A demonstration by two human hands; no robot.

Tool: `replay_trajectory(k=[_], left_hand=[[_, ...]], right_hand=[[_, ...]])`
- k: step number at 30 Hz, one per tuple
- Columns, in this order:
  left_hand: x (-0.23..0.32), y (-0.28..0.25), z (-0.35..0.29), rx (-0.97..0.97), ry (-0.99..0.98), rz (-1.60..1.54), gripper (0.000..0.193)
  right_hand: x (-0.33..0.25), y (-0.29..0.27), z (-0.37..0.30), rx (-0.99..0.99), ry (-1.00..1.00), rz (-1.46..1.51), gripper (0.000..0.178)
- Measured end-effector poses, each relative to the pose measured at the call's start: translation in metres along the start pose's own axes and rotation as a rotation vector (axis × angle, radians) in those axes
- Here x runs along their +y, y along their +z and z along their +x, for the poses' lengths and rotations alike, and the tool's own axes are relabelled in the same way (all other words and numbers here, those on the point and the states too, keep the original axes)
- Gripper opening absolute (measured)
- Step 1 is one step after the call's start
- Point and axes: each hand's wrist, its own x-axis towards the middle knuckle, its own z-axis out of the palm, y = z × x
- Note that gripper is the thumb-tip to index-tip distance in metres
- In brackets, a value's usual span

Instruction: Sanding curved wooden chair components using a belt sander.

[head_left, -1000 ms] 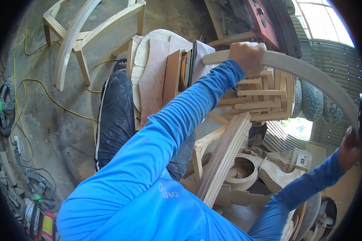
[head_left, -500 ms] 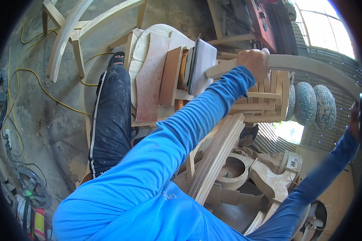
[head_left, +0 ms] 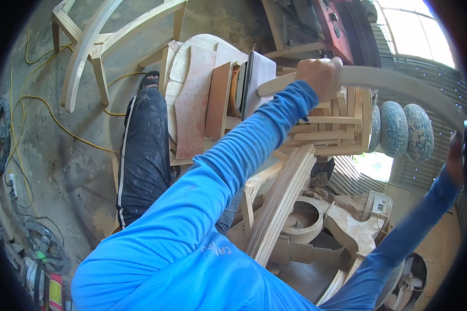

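My left hand [head_left: 319, 79] is wrapped round a long, curved, pale wooden piece [head_left: 384, 78], near its left end. That end lies across a light grey flat pad [head_left: 259, 83] with a dark edge; whether they touch I cannot tell. From there the piece bends away to the right rim. My right hand [head_left: 455, 155] is raised at that rim, close to the far end of the piece. Its fingers are dark and cut off, so its hold is hidden.
A wooden frame with curved rails [head_left: 96, 52] stands at far left. Yellow cable [head_left: 57, 122] runs over the floor. Mottled grey-green drums [head_left: 394, 124] are at right. Wooden slats [head_left: 280, 202] lean beside a round-mouthed casing [head_left: 302, 220]. Behind the pad are boards [head_left: 194, 98].
My left hand and the curved wooden piece have shifted slightly left, and its end reaches further over the pad. My right hand stays near the rim.
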Motion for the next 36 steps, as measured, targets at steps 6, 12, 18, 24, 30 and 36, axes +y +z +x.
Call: replay_trajectory(k=[6,12,18,24,30,36], left_hand=[[-0.025,0.012,-0.028,0.084,0.471,0.063,0.025],[-0.039,0.03,-0.085,-0.1,0.914,0.149,0.028],[-0.039,0.022,-0.156,-0.309,1.048,0.149,0.023],[-0.012,-0.016,-0.176,-0.804,0.874,0.268,0.045],[-0.042,-0.017,-0.156,-0.721,0.449,0.592,0.082],[-0.066,-0.006,-0.121,-0.532,0.322,0.655,0.06]], right_hand=[[0.065,-0.073,-0.319,0.195,0.223,0.11,0.05],[0.025,0.008,-0.481,-0.301,0.168,-0.749,0.041],[0.131,-0.086,-0.602,-0.51,0.932,-0.45,0.055],[0.164,-0.051,-0.703,-0.25,0.928,-0.295,0.031],[0.186,0.006,-0.657,-0.268,0.744,-0.428,0.029],[0.228,0.05,-0.641,-0.239,0.774,-0.317,0.029]])
